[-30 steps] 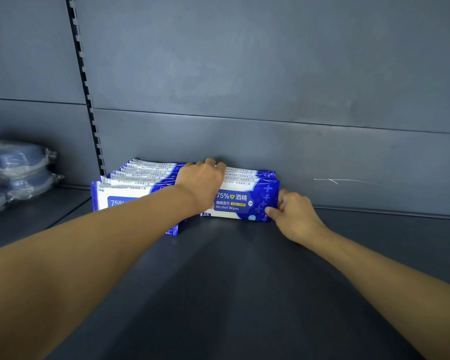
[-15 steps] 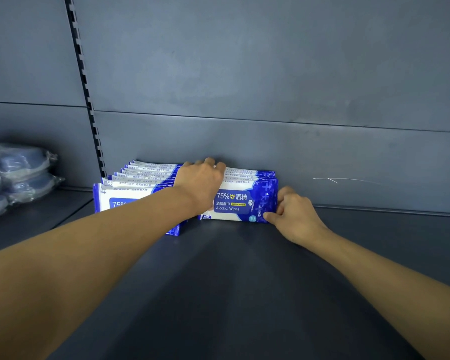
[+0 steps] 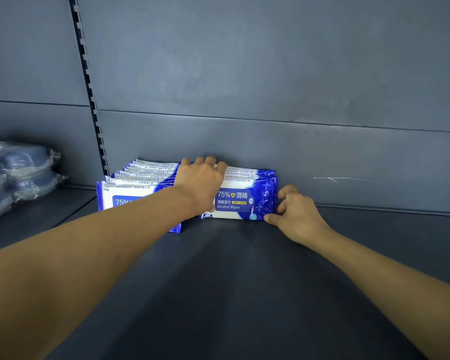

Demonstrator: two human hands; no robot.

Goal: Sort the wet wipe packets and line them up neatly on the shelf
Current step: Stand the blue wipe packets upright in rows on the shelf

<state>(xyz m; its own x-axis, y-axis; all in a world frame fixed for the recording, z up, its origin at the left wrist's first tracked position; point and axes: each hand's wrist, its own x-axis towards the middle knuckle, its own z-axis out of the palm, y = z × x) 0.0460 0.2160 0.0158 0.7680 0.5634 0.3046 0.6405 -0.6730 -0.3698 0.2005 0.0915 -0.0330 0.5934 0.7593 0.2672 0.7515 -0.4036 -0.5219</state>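
Observation:
Several blue and white alcohol wipe packets stand on edge in a row on the dark shelf, close to the back panel. The front packets on the left sit further forward than those on the right. My left hand lies over the top of the row, with its fingers curled over the packets' upper edges. My right hand grips the right end of the row: the thumb is at the lower front corner and the fingers are curled against the end. My left forearm hides the middle of the front packets.
Plastic-wrapped blue items are stacked on the neighbouring shelf section at far left. A slotted black upright divides the back panels. A white scratch marks the back panel to the right of the packets. Bare shelf extends to the right and front.
Both hands stay on the packets. My right hand has settled slightly lower at the right end of the row, and the packets have barely moved.

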